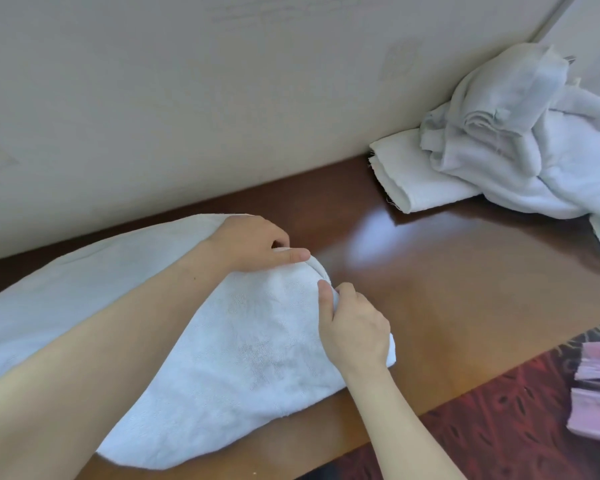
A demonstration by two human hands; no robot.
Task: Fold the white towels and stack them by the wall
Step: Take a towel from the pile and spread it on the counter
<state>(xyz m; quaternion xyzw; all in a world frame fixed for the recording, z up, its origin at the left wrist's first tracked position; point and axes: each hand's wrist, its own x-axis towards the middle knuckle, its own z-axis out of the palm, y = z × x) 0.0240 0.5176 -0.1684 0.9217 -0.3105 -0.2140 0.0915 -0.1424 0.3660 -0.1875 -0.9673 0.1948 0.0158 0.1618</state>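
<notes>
**Edges and free room.** A bare stretch of table (430, 289) is seen between the right edge of the white towel (257, 358) and a crumpled pile of towels (534, 150), which is heaped against the wall (187, 98) at the far right. The table's near edge runs diagonally above a red patterned carpet (499, 427). A pink stack (596, 393) is partly shown at the right border.

**Surface.** Dark brown glossy wood is shown, marked by a pale reflection.

**Towel and fingers.** The towel is spread flat at the left, its far edge close to the wall. Its right edge is pinched by the left hand (253, 242) at the far corner, between thumb and forefinger. The same edge is grasped nearer by the right hand (355, 327), with the fingers curled round it.
</notes>
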